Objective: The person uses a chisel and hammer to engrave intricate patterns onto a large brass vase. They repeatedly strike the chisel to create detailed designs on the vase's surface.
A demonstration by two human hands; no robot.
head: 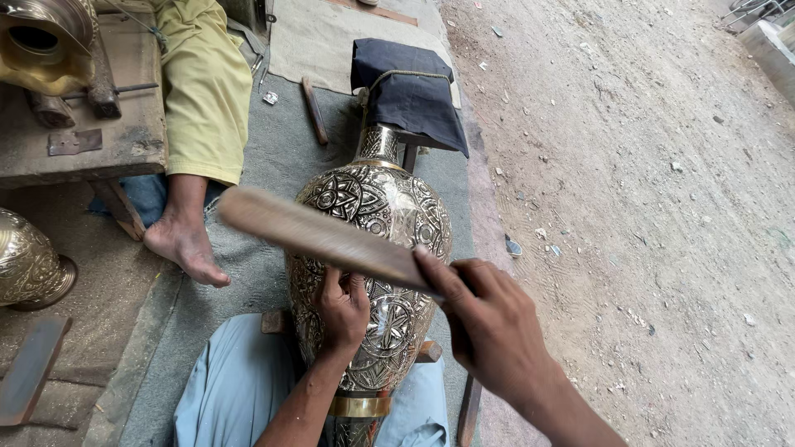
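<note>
A large engraved brass vase (373,211) lies on its side across my lap, its neck pointing away onto a dark cloth cushion (407,91). My left hand (341,308) rests on the vase's belly with fingers closed around what seems to be a small tool, mostly hidden. My right hand (489,319) grips one end of a flat wooden stick (319,234), which is raised and blurred above the vase and angles up to the left.
Another person's bare foot (186,244) and yellow trouser leg (205,91) lie at the left on a grey mat (273,157). A wooden bench (99,132) holds brass parts. A second brass vessel (29,261) stands far left. Dirt ground (646,207) is on the right.
</note>
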